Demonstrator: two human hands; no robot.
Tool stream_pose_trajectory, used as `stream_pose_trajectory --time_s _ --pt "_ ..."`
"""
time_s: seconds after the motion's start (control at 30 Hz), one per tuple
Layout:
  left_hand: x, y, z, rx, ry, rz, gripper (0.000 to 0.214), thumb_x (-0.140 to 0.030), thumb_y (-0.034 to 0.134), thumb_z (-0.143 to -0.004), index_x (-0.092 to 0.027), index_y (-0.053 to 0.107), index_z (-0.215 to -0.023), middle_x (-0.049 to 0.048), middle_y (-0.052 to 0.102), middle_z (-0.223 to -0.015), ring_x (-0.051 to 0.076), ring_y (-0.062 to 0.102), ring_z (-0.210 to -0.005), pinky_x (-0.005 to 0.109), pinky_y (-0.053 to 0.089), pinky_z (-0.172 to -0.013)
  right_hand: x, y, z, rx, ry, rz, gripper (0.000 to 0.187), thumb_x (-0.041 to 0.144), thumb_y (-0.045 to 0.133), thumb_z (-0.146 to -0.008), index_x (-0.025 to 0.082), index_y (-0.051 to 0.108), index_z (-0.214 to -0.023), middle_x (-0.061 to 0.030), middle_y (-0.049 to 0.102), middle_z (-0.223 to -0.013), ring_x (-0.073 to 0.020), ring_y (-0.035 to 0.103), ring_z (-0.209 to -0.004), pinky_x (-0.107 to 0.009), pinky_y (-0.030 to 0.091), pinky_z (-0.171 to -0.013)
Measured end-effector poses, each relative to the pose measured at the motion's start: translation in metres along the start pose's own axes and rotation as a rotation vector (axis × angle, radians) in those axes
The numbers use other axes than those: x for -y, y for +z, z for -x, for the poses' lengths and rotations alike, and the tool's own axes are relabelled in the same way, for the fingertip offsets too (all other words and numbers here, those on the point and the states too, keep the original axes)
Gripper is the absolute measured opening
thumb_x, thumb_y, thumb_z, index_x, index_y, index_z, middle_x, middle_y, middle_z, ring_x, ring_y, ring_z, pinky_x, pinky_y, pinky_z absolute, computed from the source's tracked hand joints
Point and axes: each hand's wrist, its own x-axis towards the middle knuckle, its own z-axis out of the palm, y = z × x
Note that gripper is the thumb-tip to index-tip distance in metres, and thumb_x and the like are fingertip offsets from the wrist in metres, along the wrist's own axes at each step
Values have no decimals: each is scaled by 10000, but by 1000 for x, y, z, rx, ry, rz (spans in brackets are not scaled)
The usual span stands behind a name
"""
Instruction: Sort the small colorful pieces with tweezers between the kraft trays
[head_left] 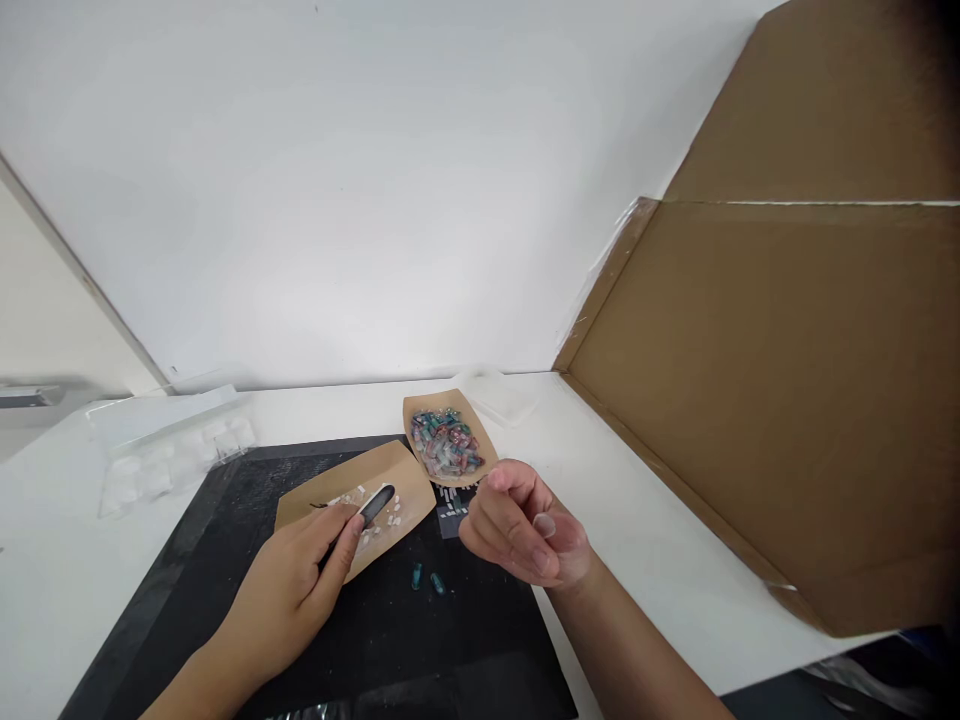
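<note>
My left hand [300, 580] grips black tweezers [375, 504], whose tips lie over a brown paper tray [315, 497] holding several small white parts. My right hand [525, 530] hovers palm up with the fingers curled and thumb and forefinger pinched together; whatever is in the pinch is too small to name. Just behind it stands a second brown paper tray [415, 410] filled with several small teal and pink components. Two teal components [427, 578] lie loose on the black mat [225, 520] between my hands.
A clear plastic blister tray [165, 445] sits at the left on the white table [637, 520]. A large cardboard box flap [787, 400] rises at the right. A small dark strip with white marks [452, 508] lies by the trays. A clear plastic piece [499, 392] rests near the wall.
</note>
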Motion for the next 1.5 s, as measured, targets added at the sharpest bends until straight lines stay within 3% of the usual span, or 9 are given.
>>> stream_pose_trajectory --time_s 0.23,0.6,0.8,1.03,1.23,1.5 --pt "1 1 -2 -1 -2 -6 354 -386 369 -1100 -222 578 -866 16 650 -797 188 632 -733 277 424 -629 -1 -2 1 75 -23 -35 370 480 737 -934 317 712 -1266 124 472 -467 -31 252 -332 -191 248 -425" --pt "-1 1 -1 -14 10 -16 341 -376 383 -1096 -220 598 -882 20 659 -785 191 636 -711 272 432 -612 -4 -4 6 24 44 25 243 525 771 -888 386 728 -1082 117 527 -490 -31 293 -327 -202 241 -426" --pt "1 2 -1 -3 5 -11 358 -383 371 -1100 -220 594 -872 16 656 -787 189 638 -720 276 431 -629 -1 -2 4 -103 149 123 290 543 801 -849 299 676 -940 97 553 -573 -45 301 -377 -211 255 -431" --pt "2 2 0 5 -16 0 366 -388 370 -1101 -218 584 -858 17 647 -783 190 630 -728 282 423 -639 -1 4 -4 -81 177 188 347 487 807 -868 238 596 -988 77 657 -647 -25 371 -402 -173 285 -431" --pt "0 1 0 4 2 10 349 -382 370 -1102 -218 586 -883 21 653 -797 191 632 -734 283 420 -638 -9 2 -7 -188 249 311 496 546 849 -788 194 610 -1042 55 703 -640 -34 457 -364 -149 364 -383" --pt "-1 2 1 4 15 26 350 -372 358 -1104 -217 563 -865 26 650 -783 195 629 -715 286 427 -638 -26 5 -11 -346 254 440 405 382 906 -747 189 614 -951 67 656 -623 -85 599 -496 -165 455 -424"
